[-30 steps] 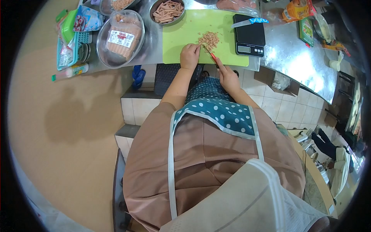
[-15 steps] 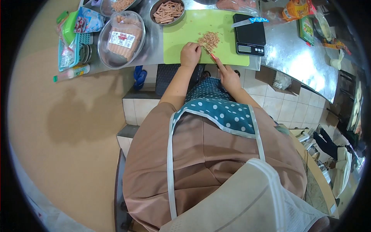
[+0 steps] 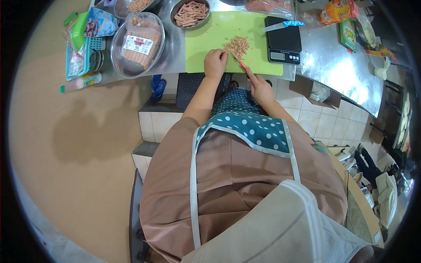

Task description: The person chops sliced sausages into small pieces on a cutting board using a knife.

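My right hand (image 3: 262,89) grips the red handle of a small knife (image 3: 242,64). Its blade points up and left, to the near edge of a pile of chopped sausage (image 3: 237,45). Beside the blade tip, my left hand (image 3: 215,64) is closed with its fingertips pinched together at the board. Whatever lies in that pinch is too small to make out. Both the pile and the blade are over a light green cutting board (image 3: 201,39). Sausages cut into sticks fill a metal bowl (image 3: 191,25) behind the board's left corner.
On the left, a large metal bowl (image 3: 115,56) holds packaged sausages (image 3: 139,46), near a blue basket (image 3: 70,65) and a lying bottle (image 3: 83,82). A black kitchen scale (image 3: 284,41) with a blue-handled knife (image 3: 291,23) on it overlaps the board's right edge. A co-worker (image 3: 386,197) is at far right.
My hands and the small knife have barely shifted at the near edge of the pile. At far right, the co-worker has moved slightly.
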Demonstrator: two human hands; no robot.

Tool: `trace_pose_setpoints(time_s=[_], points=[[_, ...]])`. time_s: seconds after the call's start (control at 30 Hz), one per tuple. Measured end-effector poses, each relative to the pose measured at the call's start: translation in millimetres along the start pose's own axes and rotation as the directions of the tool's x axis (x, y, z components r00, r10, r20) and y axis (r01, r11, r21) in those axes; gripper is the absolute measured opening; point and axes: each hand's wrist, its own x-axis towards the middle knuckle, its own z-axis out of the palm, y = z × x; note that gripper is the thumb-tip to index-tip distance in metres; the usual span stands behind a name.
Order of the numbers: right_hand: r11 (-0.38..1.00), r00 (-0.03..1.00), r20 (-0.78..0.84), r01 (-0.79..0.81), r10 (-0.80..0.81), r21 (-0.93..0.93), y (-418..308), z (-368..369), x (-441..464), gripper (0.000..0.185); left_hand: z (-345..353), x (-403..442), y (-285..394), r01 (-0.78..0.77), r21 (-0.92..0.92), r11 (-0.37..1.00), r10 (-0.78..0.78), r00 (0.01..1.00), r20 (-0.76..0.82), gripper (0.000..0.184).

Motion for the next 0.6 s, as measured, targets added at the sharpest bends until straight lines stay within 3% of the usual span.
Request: trace_pose_setpoints(time_s=[0.1,0.17,0.3,0.5,0.6], points=[[0.997,0.995,-0.092,0.05,-0.045,0.058,-6,1,10,0.061,-3,-2,0,-0.028,0.049,0.998,0.028,1.0,0.006,0.01],[1.0,0.999,0.048,-0.026,0.026,-0.004,-12,1,21,0.062,-3,-2,-1,-0.093,0.026,0.995,0.093,0.995,-0.018,0.01],[0.999,0.997,0.071,-0.017,0.02,-0.04,-10,5,22,0.061,-3,-2,-2,-0.07,0.024,0.997,0.071,0.997,-0.005,0.01],[0.999,0.999,0.007,0.035,-0.035,-0.027,1,-3,-1,0.061,-4,-5,2,-0.061,0.008,0.998,0.061,0.998,-0.028,0.009],[0.993,0.994,-0.089,0.071,-0.063,0.094,0,1,8,0.062,-10,-6,4,-0.067,-0.037,0.997,0.067,0.998,-0.013,0.009]])
